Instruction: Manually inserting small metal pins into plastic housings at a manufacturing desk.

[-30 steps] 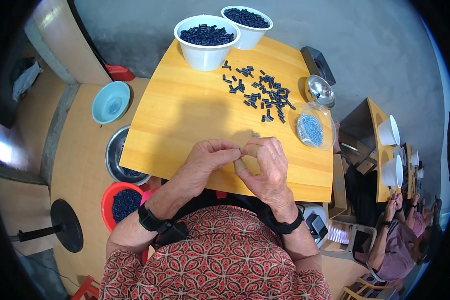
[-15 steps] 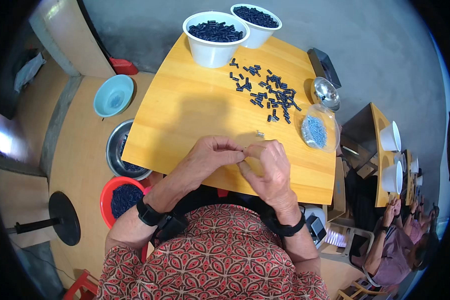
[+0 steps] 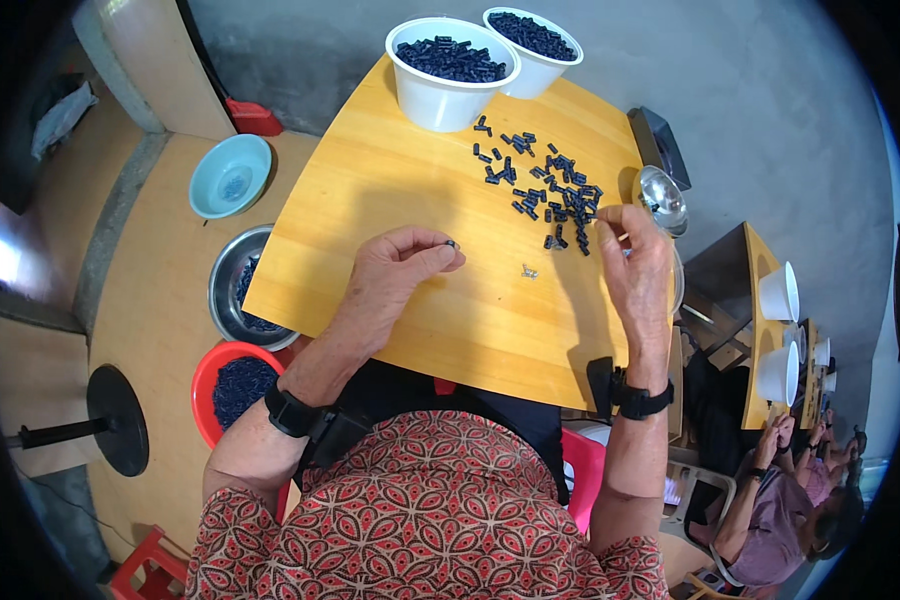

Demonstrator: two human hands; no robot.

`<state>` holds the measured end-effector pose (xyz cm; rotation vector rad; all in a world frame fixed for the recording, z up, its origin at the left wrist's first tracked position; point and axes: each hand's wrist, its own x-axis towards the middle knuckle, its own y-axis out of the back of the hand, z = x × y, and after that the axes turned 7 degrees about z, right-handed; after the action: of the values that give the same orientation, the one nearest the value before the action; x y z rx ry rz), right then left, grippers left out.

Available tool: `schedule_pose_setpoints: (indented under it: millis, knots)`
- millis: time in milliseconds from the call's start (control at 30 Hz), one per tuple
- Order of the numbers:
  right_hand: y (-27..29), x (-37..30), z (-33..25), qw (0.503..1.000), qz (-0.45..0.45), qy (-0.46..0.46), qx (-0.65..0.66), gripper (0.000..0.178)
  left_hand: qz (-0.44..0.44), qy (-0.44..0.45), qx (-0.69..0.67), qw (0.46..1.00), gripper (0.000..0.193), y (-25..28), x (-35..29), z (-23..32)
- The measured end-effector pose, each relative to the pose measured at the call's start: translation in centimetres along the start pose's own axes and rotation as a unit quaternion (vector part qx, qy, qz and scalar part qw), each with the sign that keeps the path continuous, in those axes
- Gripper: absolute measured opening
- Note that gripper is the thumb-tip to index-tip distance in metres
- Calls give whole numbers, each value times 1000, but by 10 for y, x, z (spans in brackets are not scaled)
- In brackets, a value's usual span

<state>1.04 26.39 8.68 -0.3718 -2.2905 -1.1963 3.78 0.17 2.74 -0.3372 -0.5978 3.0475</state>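
My left hand [image 3: 402,268] is over the middle of the yellow table [image 3: 355,150], thumb and forefinger pinching a small black cylindrical piece [image 3: 451,244]. To the right, my right hand [image 3: 638,258] is bent over the edge of a scattered pile of small black pieces [image 3: 560,190]. Its thumb and forefinger curl close together at the pile; anything between them is too small to make out. A few small shiny metal bits [image 3: 529,271] lie between my hands. My right hand mostly covers a clear round tub [image 3: 678,280].
Two white buckets [image 3: 440,108] of black pieces stand at the far edge. A shiny metal bowl [image 3: 662,200] and a dark tray [image 3: 660,145] sit at the right. Left of the table are a teal basin [image 3: 210,190], a steel bowl [image 3: 228,325] and a red basin [image 3: 205,400]. Another person [image 3: 770,520] sits at right.
My hands, together over the near table edge before, have come apart. The left moved slightly up and left with a black piece; the right swung right and forward to the pile.
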Motion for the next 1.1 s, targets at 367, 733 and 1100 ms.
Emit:
schedule_pose_setpoints:
  millis: [367, 733, 1100]
  knots:
    - [-37, 23, 7, 996, -63, 10, -62, 9, 19, 9, -2, 1000, 18, 3, 5, -4]
    - [-78, 35, 11, 993, -111, 1, -45, 6, 8, 16, 3, 1000, 18, 2, 4, -4]
    - [-87, 31, 12, 990, -110, 52, -67, 5, 6, 16, -17, 1000, 15, 3, 5, -7]
